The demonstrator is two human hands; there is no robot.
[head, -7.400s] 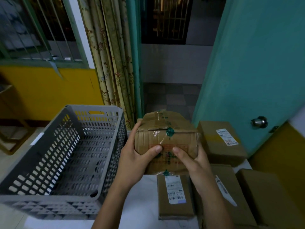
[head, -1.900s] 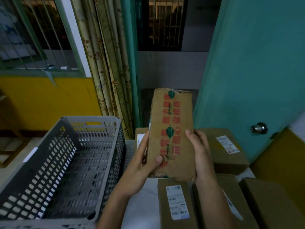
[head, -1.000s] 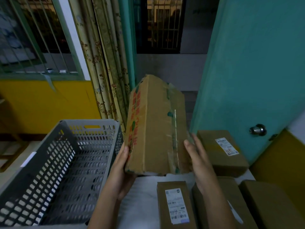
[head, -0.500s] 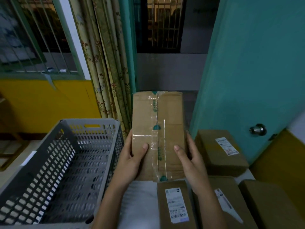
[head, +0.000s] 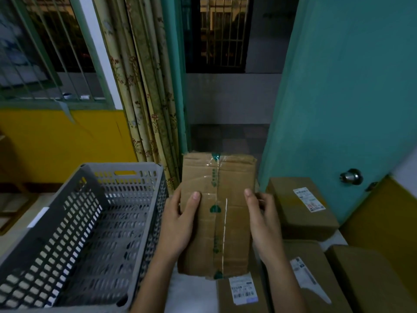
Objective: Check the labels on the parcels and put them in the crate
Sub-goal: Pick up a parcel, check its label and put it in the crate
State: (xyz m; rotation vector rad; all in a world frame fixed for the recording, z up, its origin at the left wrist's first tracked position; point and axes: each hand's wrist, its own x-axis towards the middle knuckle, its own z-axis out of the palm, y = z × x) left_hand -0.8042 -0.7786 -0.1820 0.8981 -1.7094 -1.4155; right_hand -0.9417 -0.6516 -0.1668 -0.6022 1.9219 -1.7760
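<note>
Head view: risk first. Taped parcel (head: pixel 216 213) held above the table edge, between grey crate (head: pixel 79 233) and stacked boxes, gripped only along its long sides. Likely slip if either grip loosens, clear tape looking slick under the thumbs. Visible face shows a tape seam and green marks but no label, so possibly going into the crate unchecked. Corner could also catch the crate's near wall on the way over. Left hand (head: pixel 178 227) curled round the left edge, thumb on top. Right hand (head: pixel 262 224) curled round the right edge, thumb likewise on top. Parcel lying between both hands, long axis pointing away, just right of the crate, overlapping a labelled box (head: pixel 242 290) below. Crate interior seemingly without parcels.
</note>
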